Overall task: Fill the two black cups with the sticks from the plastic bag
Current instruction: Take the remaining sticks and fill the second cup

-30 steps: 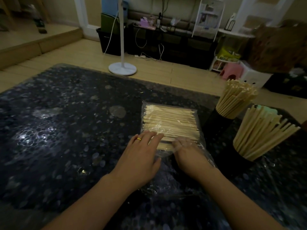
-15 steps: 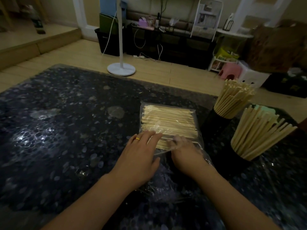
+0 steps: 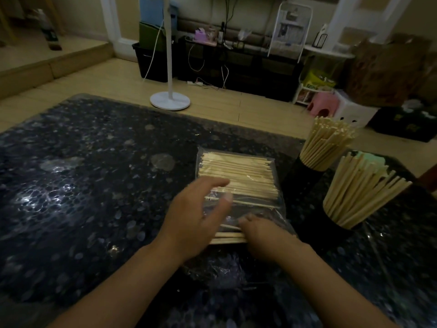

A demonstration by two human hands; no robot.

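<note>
Clear plastic bag of pale wooden sticks: right hand pinches a bundle at its mouth, left hand released above; likely risk, sticks snagging and scattering

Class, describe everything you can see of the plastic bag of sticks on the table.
The plastic bag is clear, thin and crinkled, lying flat on the dark speckled table, left of the two black cups. Pale wooden sticks lie inside in a flat, side-by-side layer across its far half. Its near end looks open and rumpled. The right hand is pushed inside it, gripping a small bunch of sticks; the blurred left hand is over its near left part, fingers spread.
</note>
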